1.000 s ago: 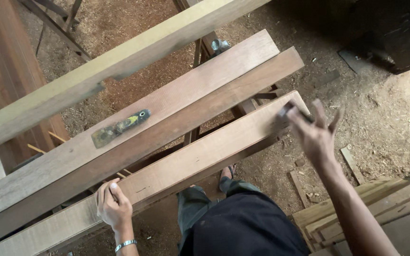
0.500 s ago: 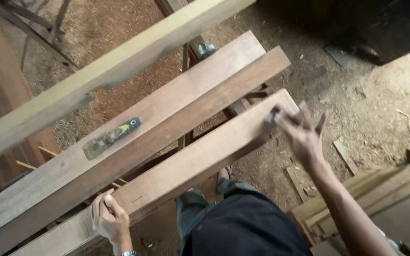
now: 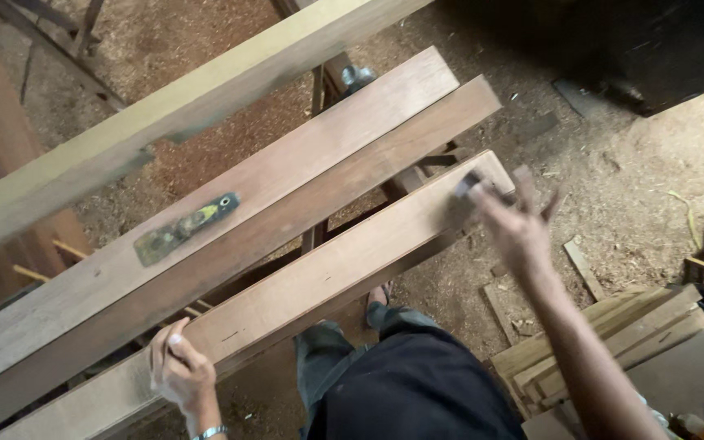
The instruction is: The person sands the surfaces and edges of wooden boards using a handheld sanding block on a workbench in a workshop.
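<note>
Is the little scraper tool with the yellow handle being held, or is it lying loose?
Lying loose: the scraper rests flat on a far plank, away from both hands.

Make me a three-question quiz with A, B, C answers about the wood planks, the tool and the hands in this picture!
1. Where does the flat yellow-and-dark hand tool lie?
A. On the sawdust floor
B. On the wide brown plank beyond the nearest one
C. In the left hand

2. How many hands touch the nearest long brown wooden plank?
A. None
B. One
C. Two

3. How does the left hand stand?
A. Closed on the near edge of the nearest plank
B. Open in the air
C. Flat on the floor

Answers:
1 B: the flat yellow-and-dark hand tool rests on the wide brown plank.
2 C: the left hand and the right hand are both on the nearest long brown wooden plank.
3 A: its fingers curl over the plank's near edge.
</note>
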